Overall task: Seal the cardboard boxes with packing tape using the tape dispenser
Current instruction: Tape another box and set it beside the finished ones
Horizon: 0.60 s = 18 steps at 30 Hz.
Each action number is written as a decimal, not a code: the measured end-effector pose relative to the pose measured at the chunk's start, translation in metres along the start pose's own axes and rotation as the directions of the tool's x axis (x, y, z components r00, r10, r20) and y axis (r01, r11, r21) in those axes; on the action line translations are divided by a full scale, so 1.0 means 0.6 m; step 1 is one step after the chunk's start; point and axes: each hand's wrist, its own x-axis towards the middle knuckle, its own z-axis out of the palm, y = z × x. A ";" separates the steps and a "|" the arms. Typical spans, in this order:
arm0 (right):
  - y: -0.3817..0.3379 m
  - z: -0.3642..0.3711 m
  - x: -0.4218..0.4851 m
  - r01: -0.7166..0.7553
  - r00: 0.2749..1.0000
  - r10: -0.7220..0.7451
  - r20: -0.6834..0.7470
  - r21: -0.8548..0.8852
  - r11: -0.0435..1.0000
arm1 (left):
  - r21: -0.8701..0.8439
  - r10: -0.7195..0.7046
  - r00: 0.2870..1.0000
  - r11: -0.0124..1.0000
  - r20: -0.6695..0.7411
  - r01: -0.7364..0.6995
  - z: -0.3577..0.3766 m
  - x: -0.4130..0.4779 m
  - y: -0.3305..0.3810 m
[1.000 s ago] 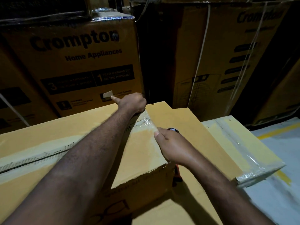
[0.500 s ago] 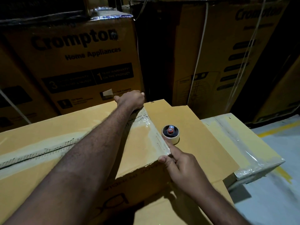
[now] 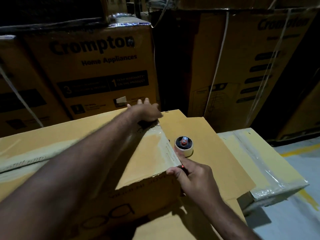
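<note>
A yellow-brown cardboard box (image 3: pixel 52 144) fills the lower left, with clear tape (image 3: pixel 167 149) running along its right top edge. My left hand (image 3: pixel 144 110) lies at the box's far right corner, palm down on the tape end and fingers spread, blurred. My right hand (image 3: pixel 192 177) is at the near right corner, curled round the red handle of the tape dispenser. The dispenser's roll (image 3: pixel 183 146) stands just beyond that hand, against the box's right edge.
A flat cardboard sheet (image 3: pixel 221 158) lies under and to the right of the box. A lower box wrapped in clear tape (image 3: pixel 270 163) sits further right. Tall printed cartons (image 3: pixel 97 70) and strapped ones (image 3: pixel 251 66) wall off the back. Grey floor with a yellow line (image 3: pixel 294 213) shows at lower right.
My right hand drew the dispenser back along the box's right edge to the near corner, uncovering the roll. My left hand's fingers went from curled to spread at the far corner.
</note>
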 end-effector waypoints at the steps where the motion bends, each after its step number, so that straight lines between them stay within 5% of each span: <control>1: 0.001 -0.002 0.002 -0.008 1.000 0.008 -0.010 0.038 0.999 | 0.009 0.050 0.998 0.999 0.028 -0.050 0.006 -0.035 0.005; 7: 0.021 -0.024 0.021 0.015 0.998 -0.017 0.065 0.038 0.999 | -0.030 0.186 0.982 0.982 0.024 -0.186 0.091 -0.299 0.041; 10: 0.017 -0.023 0.021 0.064 0.996 -0.064 0.060 0.003 0.998 | -0.018 0.009 0.979 1.000 -0.205 -0.013 0.148 -0.379 0.056; 13: -0.005 -0.012 -0.004 0.168 0.985 -0.166 0.044 -0.058 0.984 | -0.077 -0.239 0.890 0.971 -0.389 0.227 0.202 -0.432 0.073; 18: -0.068 -0.008 -0.094 0.224 0.939 -0.272 0.211 0.225 0.948 | -0.521 -0.626 0.685 0.752 -0.373 0.403 0.261 -0.493 0.079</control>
